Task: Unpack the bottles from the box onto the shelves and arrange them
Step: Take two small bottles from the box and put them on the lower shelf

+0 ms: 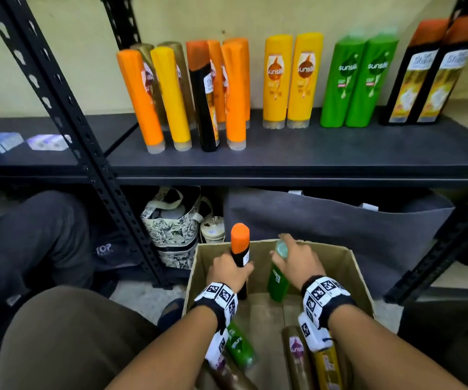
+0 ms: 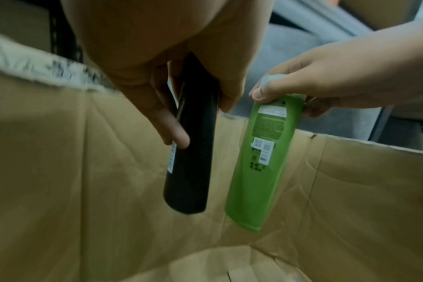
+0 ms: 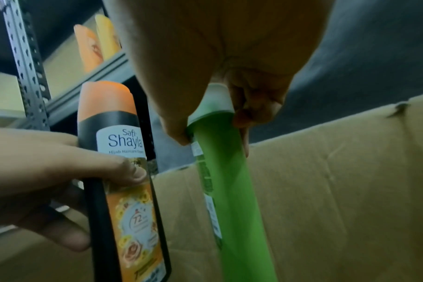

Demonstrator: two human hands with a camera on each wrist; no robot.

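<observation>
My left hand point(image 1: 228, 273) grips a black bottle with an orange cap point(image 1: 240, 250) upright above the cardboard box point(image 1: 351, 273). The same black bottle point(image 2: 191, 156) hangs clear of the box floor in the left wrist view. My right hand point(image 1: 297, 260) pinches a green bottle point(image 1: 278, 280) by its pale cap end, and that green bottle point(image 3: 220, 171) hangs upright inside the box beside the black bottle point(image 3: 123, 171). More bottles lie in the box near me: a green one point(image 1: 240, 347), a brown one point(image 1: 296, 358) and a yellow one point(image 1: 327, 367).
The black shelf point(image 1: 311, 153) ahead carries a mixed cluster of orange, yellow and black bottles point(image 1: 187, 94), two yellow ones point(image 1: 290, 80), two green ones point(image 1: 359, 80) and two black ones point(image 1: 429, 77). A slanted upright post point(image 1: 66, 108) stands left. A patterned bag point(image 1: 173, 223) sits below.
</observation>
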